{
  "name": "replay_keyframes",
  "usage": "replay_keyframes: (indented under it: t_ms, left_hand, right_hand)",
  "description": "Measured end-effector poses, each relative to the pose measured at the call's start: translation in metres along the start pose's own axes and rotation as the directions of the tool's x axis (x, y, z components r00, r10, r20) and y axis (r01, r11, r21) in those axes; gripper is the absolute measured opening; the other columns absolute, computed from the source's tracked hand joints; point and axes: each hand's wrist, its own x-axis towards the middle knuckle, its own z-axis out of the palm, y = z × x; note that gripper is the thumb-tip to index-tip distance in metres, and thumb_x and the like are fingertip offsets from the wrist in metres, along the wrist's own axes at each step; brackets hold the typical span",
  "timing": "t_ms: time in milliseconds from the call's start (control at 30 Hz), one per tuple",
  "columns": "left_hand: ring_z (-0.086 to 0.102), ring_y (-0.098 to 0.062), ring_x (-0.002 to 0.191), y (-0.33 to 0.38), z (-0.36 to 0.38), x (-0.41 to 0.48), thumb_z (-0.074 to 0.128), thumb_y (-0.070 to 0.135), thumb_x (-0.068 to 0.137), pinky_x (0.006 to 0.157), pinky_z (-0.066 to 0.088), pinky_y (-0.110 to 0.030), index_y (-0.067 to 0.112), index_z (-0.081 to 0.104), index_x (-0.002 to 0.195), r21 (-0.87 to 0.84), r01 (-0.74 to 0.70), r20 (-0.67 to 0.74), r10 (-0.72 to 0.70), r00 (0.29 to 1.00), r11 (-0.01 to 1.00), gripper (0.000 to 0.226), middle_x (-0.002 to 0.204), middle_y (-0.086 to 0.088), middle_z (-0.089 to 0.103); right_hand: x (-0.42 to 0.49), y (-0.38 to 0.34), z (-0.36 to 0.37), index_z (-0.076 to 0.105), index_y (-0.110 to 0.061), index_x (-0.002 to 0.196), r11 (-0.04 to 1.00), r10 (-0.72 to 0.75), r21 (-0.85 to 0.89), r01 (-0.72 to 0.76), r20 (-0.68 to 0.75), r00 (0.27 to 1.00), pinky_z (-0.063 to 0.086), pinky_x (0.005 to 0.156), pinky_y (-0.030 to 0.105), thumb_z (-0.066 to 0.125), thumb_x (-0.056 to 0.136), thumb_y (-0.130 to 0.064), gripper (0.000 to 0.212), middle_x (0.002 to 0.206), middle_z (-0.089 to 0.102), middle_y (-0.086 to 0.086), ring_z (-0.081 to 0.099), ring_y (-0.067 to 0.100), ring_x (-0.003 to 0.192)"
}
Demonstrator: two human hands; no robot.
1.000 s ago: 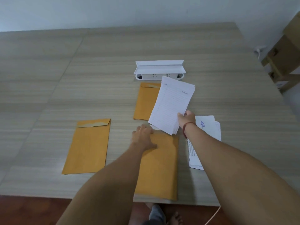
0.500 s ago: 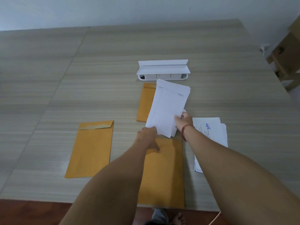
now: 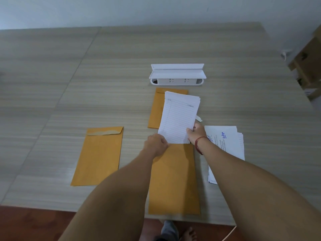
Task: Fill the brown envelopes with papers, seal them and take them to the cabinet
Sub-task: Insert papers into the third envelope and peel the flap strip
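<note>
Hands first: the right hand (image 3: 196, 133) has its grip pinched on the lower right corner of a stack of white lined paper sheets (image 3: 178, 119), and the bottom edge of that stack sits right at the mouth of the nearest flat brown paper envelope (image 3: 173, 180), which lies lengthwise on the wood-grain grey desk (image 3: 86, 84) with its near end at the desk's front edge. Can't tell how far the sheets are actually inside. The left hand (image 3: 156, 146) is curled at the top left corner of that same envelope, grip closed on its opening edge as far as I can see, though the fingers are mostly hidden under the paper. There's a thin red string bracelet (image 3: 198, 145) on the right wrist. A second brown envelope with its flap open (image 3: 99, 157) lies off to the left, well apart from the hands, and a third brown envelope (image 3: 156, 110) lies further back, partly covered by the held sheets. Just right of the right forearm is a loose pile of white papers with blue writing (image 3: 225, 141). Behind everything sits a white plastic power socket box with its lid flipped up (image 3: 177, 75). Over at the far right edge, brown cardboard boxes (image 3: 309, 66).
</note>
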Motion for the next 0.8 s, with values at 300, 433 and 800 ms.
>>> replay_keyframes:
  t_ms: [300,433,800]
  left_hand:
    - [0.056,-0.021,0.103,0.011,-0.004,-0.003,0.056,0.029,0.094,0.086,0.046,-0.034,0.013,0.066,0.097,0.066,-0.079,-0.154,0.088,0.984,0.995,0.019,0.105,-0.002,0.065]
    - [0.056,-0.020,0.102,0.012,-0.005,-0.002,0.057,0.031,0.092,0.088,0.047,-0.036,0.014,0.066,0.096,0.064,-0.094,-0.162,0.103,0.981,0.994,0.019,0.104,-0.002,0.065]
    - [0.053,-0.019,0.101,0.012,-0.005,-0.001,0.058,0.029,0.092,0.090,0.048,-0.040,0.017,0.064,0.091,0.004,-0.101,-0.198,0.100,0.975,0.995,0.014,0.099,0.000,0.063]
  right_hand:
    - [-0.010,0.001,0.003,0.059,-0.004,0.109,0.972,-0.123,-0.192,0.135,0.072,0.990,0.041,0.074,0.027,0.052,0.095,-0.013,0.018,0.096,0.063,0.006,0.057,0.021,0.087]
    - [-0.015,0.000,0.005,0.056,-0.007,0.115,0.992,-0.116,-0.046,0.116,0.012,0.993,0.044,0.077,0.028,0.060,0.091,-0.020,0.027,0.104,0.062,0.003,0.059,0.018,0.092]
    - [-0.015,-0.003,0.001,0.060,-0.005,0.102,0.981,-0.162,-0.108,0.163,0.020,0.987,0.044,0.069,0.026,0.061,0.090,-0.015,0.016,0.089,0.063,0.003,0.059,0.020,0.085]
